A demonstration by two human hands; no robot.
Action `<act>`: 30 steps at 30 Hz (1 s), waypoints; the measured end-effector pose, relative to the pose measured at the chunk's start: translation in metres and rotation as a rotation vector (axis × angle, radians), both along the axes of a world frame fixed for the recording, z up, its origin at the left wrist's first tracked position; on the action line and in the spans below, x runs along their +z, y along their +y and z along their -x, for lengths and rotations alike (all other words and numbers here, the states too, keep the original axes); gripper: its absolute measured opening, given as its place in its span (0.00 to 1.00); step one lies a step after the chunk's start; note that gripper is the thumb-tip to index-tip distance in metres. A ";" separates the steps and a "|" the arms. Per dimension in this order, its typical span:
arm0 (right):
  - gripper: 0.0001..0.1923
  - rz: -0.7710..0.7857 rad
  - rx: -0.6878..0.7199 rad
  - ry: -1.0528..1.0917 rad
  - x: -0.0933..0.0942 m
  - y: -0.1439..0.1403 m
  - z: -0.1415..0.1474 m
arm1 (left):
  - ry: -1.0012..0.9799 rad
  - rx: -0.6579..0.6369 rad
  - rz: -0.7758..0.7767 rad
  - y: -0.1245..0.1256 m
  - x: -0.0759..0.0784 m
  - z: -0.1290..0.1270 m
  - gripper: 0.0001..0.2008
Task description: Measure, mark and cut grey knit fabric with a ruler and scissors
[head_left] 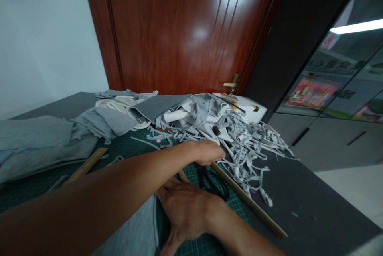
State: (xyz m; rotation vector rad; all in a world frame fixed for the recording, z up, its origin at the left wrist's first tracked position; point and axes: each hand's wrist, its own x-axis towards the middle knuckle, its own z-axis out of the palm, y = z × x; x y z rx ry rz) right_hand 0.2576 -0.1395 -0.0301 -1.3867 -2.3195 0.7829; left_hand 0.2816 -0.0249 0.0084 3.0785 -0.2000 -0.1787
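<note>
Scissors by left fingers (contact unclear)

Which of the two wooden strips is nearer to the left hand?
The right strip: its far end is beside the left hand; the other lies farther left.

No legible txt, nos. or brands: char-like marks seen in the cabinet's glass front & the red print below them are too dim/blurry to read.

Dark table, green mat, fabric scraps
</note>
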 end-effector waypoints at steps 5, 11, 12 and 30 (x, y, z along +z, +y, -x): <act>0.80 0.079 0.002 -0.055 -0.001 -0.002 -0.002 | -0.176 0.133 0.131 0.010 0.036 0.020 0.10; 0.75 0.107 0.001 -0.017 0.001 -0.004 -0.004 | -0.330 0.388 0.394 0.030 0.067 0.099 0.06; 0.75 0.107 0.002 -0.009 0.002 -0.004 -0.003 | -0.337 0.420 0.438 0.032 0.063 0.119 0.06; 0.75 0.160 -0.030 0.006 0.005 -0.005 0.006 | -0.270 0.932 1.162 0.022 -0.055 0.296 0.18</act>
